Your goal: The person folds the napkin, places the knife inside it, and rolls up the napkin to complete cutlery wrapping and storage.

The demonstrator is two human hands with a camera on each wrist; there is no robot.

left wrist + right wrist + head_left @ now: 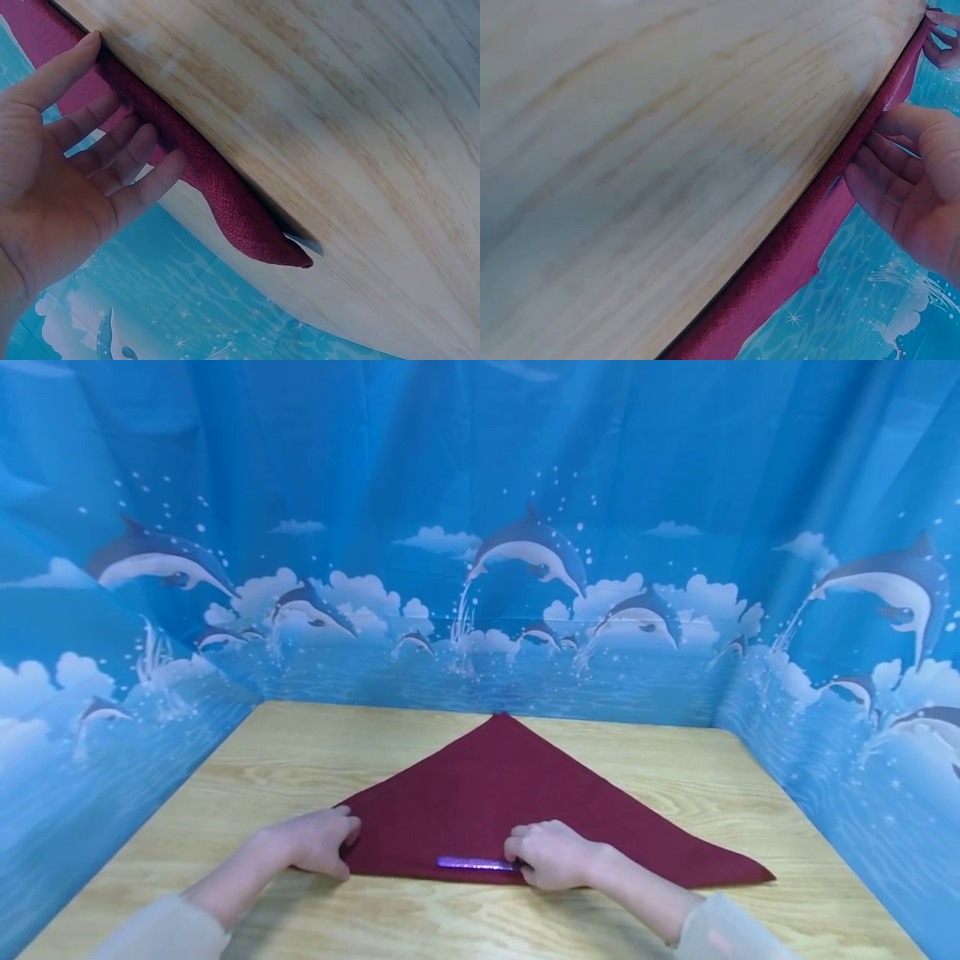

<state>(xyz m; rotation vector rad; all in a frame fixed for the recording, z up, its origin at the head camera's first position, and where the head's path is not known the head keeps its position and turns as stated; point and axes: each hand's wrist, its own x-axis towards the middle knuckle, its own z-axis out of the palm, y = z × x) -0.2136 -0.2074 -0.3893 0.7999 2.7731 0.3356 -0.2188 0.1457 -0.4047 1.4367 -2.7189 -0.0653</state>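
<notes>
laying the purple stick [474, 863] along the near edge of the maroon cloth [487, 793] on the worktop [322, 743] is likely the step. the left hand [318, 840] is resting at the cloth, fingers loosely apart; the right hand [553, 856] is resting curled at the stick's end, pinch unclear. rolling evenly is probably being called for next.

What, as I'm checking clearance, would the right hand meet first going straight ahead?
Probably the narrow, glittery purple strip lying on the burgundy triangular cloth, just at its fingers; whether they touch it is unclear.
</notes>
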